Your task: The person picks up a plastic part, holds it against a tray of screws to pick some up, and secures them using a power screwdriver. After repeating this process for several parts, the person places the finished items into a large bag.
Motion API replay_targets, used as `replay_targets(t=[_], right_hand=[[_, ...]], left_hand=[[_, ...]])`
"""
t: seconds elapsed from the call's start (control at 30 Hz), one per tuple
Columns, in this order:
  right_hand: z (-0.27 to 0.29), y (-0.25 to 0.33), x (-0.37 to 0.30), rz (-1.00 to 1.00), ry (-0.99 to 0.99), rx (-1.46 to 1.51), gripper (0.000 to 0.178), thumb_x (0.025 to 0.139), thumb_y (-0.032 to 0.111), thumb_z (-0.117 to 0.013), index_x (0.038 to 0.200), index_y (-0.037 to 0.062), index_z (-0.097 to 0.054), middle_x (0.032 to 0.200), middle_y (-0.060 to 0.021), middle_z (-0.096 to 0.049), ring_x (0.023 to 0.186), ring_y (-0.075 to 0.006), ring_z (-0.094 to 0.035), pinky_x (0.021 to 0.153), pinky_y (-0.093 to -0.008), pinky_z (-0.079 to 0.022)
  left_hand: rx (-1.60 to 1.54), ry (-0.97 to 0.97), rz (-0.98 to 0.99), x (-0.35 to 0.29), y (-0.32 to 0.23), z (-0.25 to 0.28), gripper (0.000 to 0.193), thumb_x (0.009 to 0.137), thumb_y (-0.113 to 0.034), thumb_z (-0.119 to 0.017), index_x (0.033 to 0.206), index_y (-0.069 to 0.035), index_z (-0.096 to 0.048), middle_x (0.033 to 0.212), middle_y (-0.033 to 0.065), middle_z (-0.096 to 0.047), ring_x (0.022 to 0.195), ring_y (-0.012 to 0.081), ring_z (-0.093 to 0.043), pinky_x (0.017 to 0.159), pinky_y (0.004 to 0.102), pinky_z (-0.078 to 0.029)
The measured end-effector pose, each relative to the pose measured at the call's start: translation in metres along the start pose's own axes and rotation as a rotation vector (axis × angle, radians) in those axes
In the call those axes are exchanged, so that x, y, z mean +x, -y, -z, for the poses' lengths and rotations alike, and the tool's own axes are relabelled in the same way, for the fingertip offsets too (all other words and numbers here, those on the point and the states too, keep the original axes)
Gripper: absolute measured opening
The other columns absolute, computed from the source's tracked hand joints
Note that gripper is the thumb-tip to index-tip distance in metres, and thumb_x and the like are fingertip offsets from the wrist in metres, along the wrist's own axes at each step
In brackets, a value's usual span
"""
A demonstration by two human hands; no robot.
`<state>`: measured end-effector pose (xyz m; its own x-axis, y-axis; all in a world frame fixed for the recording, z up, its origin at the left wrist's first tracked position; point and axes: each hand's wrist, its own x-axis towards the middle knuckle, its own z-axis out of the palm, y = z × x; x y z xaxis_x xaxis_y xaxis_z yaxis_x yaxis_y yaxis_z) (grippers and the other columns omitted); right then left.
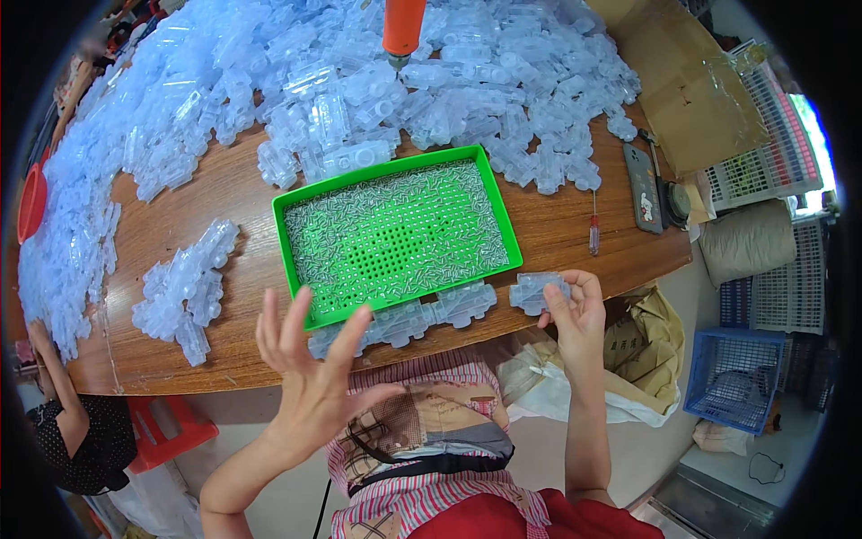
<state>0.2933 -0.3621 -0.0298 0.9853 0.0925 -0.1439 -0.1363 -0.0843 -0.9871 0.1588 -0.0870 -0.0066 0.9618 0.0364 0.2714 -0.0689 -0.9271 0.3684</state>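
Note:
My left hand [310, 377] is raised before the near left corner of the green tray [400, 312], fingers spread and holding nothing. With thumb and fingers, my right hand [579, 314] pinches the right end of a clear bluish plastic part [528, 292] at the table's near edge. Small silver screws [323, 234] fill much of the tray, and its perforated bottom shows through in the middle. Along the tray's near side lies a row of similar plastic parts [462, 304]; my left fingers partly hide its left end.
A big heap of clear plastic parts [341, 108] covers the table's far side, under a hanging orange electric screwdriver [403, 27]. A smaller pile [184, 287] lies left. Rightward are a small screwdriver [593, 235], a phone [643, 189] and a cardboard box [687, 90]. Another person's arm [58, 382] shows far left.

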Motion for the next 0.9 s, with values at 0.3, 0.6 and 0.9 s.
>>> replay_targets(t=[0.3, 0.6, 0.9], right_hand=[[-0.013, -0.001, 0.012, -0.052, 0.023, -0.160, 0.033, 0.087, 0.010, -0.066, 0.112, -0.0021, -0.048, 0.097, -0.0095, -0.054, 0.065, -0.0088, -0.058, 0.048, -0.0214, -0.049], [-0.028, 0.035, 0.010, 0.326, -0.073, -0.591, 0.033, 0.081, 0.007, -0.070, 0.110, -0.0006, -0.056, 0.094, -0.0095, -0.056, 0.062, -0.0055, -0.052, 0.054, -0.0202, -0.041], [-0.086, 0.071, 0.058, 0.534, 0.457, -1.068, 0.042, 0.080, 0.006, -0.064, 0.117, -0.0072, -0.049, 0.113, -0.0260, -0.053, 0.101, -0.0406, -0.056, 0.085, -0.0465, -0.048]], left_hand=[[-0.088, -0.145, 0.024, -0.013, 0.036, -0.031, 0.090, 0.060, -0.040, -0.084, 0.135, -0.022, -0.037, 0.142, 0.0199, -0.026, 0.136, 0.0431, -0.016, 0.105, 0.0562, -0.015], [-0.259, -0.212, -0.078, -0.006, 0.017, -0.002, 0.089, 0.058, -0.052, -0.081, 0.130, -0.016, -0.043, 0.133, 0.0177, -0.036, 0.126, 0.0389, -0.030, 0.100, 0.0526, -0.026], [-1.838, -0.355, -0.326, 0.012, -0.065, 0.149, 0.022, 0.088, -0.021, -0.060, 0.105, -0.008, -0.054, 0.094, 0.0031, -0.058, 0.092, 0.0176, -0.058, 0.076, 0.0322, -0.047]])
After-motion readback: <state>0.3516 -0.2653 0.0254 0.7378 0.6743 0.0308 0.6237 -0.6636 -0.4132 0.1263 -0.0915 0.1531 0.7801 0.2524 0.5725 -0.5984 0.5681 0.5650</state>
